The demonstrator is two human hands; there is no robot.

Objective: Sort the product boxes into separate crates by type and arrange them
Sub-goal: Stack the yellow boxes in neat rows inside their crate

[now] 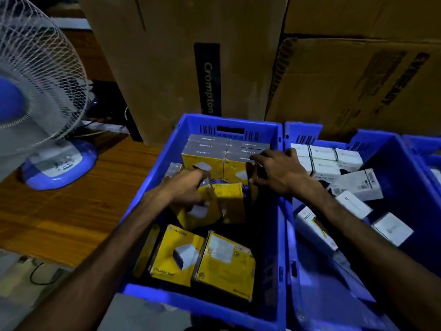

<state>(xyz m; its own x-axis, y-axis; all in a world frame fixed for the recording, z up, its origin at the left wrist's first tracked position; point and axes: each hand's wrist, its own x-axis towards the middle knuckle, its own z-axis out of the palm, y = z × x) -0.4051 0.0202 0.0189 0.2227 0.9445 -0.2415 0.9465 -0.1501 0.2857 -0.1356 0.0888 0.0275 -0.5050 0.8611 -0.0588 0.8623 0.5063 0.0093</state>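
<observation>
A blue crate (157, 182) in front of me holds yellow product boxes. A neat stack of yellow boxes (219, 151) fills its far end. My left hand (188, 187) grips a yellow box (198, 211) in the crate's middle. My right hand (279, 170) rests with spread fingers against the right side of the far stack, touching a box there. Two more yellow boxes (179, 254) lie loose at the near end. A second blue crate (391, 163) to the right holds white boxes (334, 158), some stacked at the back, others lying loose.
A white and blue table fan (40, 96) stands on the wooden surface (71, 211) at the left. Large cardboard cartons (181, 56) rise directly behind both crates. Another blue crate edge (432, 158) shows at the far right.
</observation>
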